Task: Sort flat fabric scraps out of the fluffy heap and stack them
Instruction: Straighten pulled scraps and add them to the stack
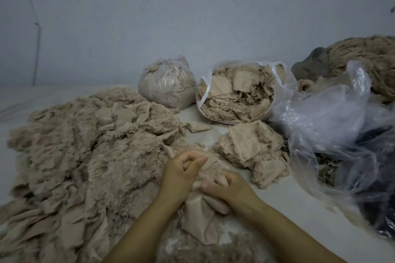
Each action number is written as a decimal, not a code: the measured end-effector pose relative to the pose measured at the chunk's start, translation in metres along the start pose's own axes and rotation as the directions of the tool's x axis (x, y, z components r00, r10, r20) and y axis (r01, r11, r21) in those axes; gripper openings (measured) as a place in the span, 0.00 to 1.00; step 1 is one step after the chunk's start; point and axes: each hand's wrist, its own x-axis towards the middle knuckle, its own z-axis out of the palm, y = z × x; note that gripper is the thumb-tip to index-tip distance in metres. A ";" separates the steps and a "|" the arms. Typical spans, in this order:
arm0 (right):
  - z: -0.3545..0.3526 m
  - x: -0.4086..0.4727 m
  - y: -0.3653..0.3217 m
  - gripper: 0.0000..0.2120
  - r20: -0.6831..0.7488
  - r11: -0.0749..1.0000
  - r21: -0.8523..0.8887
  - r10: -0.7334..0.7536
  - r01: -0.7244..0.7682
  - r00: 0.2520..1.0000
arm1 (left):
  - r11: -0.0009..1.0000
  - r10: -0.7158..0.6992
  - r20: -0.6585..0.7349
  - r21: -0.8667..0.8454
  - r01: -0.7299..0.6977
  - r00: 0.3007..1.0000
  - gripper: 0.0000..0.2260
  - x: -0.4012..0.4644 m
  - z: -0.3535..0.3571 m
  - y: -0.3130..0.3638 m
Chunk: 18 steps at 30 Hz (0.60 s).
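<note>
The flat beige scrap (pixel 203 218) sits between the two hands, crumpled and draped toward the person, smooth side up. The right hand (pixel 226 190) has its fingers curled round the scrap's upper fold, clamped on it, while the left hand (pixel 183 168) pinches a farther edge of what looks like the same piece between thumb and curled fingers, though the dim light makes it hard to tell whether that is one scrap or two. Held at two points like this, the cloth can probably be pulled taut and smoothed before it goes on the pile.

Just beyond and to the right of the grip lies the stack of flat scraps (pixel 250 149), laid roughly one on another, near enough for a short reach. To the left of the grip and spreading well away from it is the fluffy heap (pixel 85 147), with a few flat pieces mixed in its top, so much sorting seems left.

Farther off behind the stack stands an open plastic bag of scraps (pixel 239 92), with a tied bag (pixel 166 83) beside it. Loose clear plastic (pixel 333 113) billows to the right of the stack
</note>
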 end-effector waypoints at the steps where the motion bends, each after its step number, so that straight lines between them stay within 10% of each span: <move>1: 0.001 0.001 0.001 0.14 -0.001 1.000 -0.010 -0.014 0.014 1.000 | 1.000 -0.001 0.004 0.008 0.001 1.000 0.09 0.000 0.002 0.000; 18: -0.014 -0.005 0.003 0.01 0.077 0.957 0.288 0.027 -0.048 0.997 | 0.991 -0.125 -0.313 -0.077 0.106 0.942 0.09 0.016 -0.025 -0.007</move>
